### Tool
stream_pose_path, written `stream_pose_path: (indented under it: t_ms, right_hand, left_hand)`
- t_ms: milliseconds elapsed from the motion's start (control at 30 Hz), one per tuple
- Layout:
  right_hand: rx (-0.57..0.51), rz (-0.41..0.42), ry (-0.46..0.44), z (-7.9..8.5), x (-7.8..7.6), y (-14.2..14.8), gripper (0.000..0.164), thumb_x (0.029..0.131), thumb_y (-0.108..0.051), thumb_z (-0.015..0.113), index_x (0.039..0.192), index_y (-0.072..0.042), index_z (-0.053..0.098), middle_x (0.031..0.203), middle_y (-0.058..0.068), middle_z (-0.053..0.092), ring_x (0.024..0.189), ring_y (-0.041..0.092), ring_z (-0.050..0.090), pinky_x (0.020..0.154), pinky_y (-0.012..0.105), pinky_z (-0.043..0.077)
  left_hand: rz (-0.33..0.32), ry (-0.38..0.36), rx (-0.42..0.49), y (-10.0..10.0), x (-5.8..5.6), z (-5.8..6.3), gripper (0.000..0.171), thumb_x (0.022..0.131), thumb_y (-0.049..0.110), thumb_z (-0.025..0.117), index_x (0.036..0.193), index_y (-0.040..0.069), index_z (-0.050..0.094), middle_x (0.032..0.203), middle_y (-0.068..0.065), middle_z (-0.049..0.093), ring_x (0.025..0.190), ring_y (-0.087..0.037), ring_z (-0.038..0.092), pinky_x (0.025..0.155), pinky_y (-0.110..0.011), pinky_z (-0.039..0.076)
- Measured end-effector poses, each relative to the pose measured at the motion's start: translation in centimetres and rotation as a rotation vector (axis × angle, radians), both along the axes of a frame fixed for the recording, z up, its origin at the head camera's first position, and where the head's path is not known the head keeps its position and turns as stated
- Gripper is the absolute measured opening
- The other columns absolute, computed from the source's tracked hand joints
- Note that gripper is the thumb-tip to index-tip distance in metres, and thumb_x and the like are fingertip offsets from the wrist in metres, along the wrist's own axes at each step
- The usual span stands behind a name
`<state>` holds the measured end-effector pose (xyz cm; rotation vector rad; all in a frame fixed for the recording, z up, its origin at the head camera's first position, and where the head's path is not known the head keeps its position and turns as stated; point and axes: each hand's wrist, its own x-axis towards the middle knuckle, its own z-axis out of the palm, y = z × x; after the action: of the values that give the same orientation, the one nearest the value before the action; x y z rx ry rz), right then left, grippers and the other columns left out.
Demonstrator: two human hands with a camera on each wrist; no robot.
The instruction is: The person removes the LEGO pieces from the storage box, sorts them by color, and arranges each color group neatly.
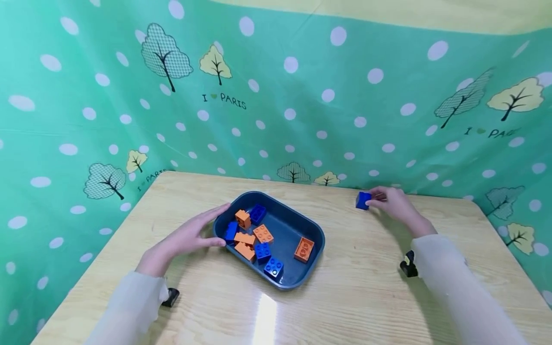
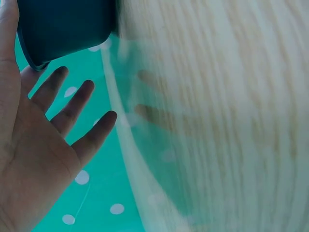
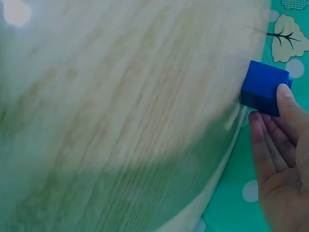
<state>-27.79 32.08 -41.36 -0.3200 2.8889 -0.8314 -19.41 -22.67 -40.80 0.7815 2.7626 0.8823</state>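
Observation:
In the head view, my right hand (image 1: pixel 394 205) pinches a blue building block (image 1: pixel 363 201) near the table's back edge. The right wrist view has the thumb of that hand (image 3: pixel 285 154) on one side of the blue block (image 3: pixel 264 88). Whether the block touches the tabletop, I cannot tell. At the left end of a dark blue tray (image 1: pixel 297 215), my left hand (image 1: pixel 189 235) rests its thumb and index finger by the rim. Spread, fairly straight fingers of the left hand (image 2: pixel 53 130) show beside the tray (image 2: pixel 67 29) in the left wrist view.
Orange blocks (image 1: pixel 263 234) and blue blocks (image 1: pixel 273 267) lie in the tray, mostly toward its left and front. One orange block (image 1: pixel 304 249) is upside down at the right. A green dotted curtain (image 1: pixel 276 96) hangs behind the wooden table (image 1: pixel 345 297).

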Motion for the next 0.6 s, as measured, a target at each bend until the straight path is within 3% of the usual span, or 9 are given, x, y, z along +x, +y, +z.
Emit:
stream_pose_path:
  t_ms: [167,300,600]
  right_hand:
    - [0.005,0.038,-0.003,-0.8,0.3,-0.3,0.045,0.098,-0.018,0.064,0.133,0.01,0.056,0.121,0.031,0.066,0.113,0.046,0.063,0.099,0.056,0.052]
    - [0.007,0.032,0.003,-0.5,0.3,-0.1,0.045,0.098,-0.017,0.063,0.134,0.009,0.056,0.123,0.031,0.065,0.115,0.046,0.062,0.1,0.056,0.052]
    - [-0.085,0.008,-0.066,0.0,0.8,1.0,0.058,0.097,-0.03,0.065,0.138,0.009,0.052,0.129,0.03,0.062,0.121,0.046,0.059,0.108,0.06,0.045]
  left_hand:
    - [0.005,-0.015,-0.011,-0.3,0.6,-0.4,0.092,0.086,0.041,0.076,0.159,0.014,0.027,0.161,-0.021,0.03,0.145,-0.049,0.032,0.115,-0.069,0.03]
    - [0.007,-0.017,-0.005,-0.1,0.5,-0.3,0.092,0.086,0.042,0.075,0.159,0.017,0.026,0.162,-0.02,0.03,0.145,-0.048,0.032,0.115,-0.068,0.029]
    - [-0.001,0.024,-0.001,0.1,0.4,0.1,0.091,0.085,0.045,0.074,0.158,0.014,0.028,0.16,-0.022,0.032,0.143,-0.05,0.034,0.113,-0.069,0.031]
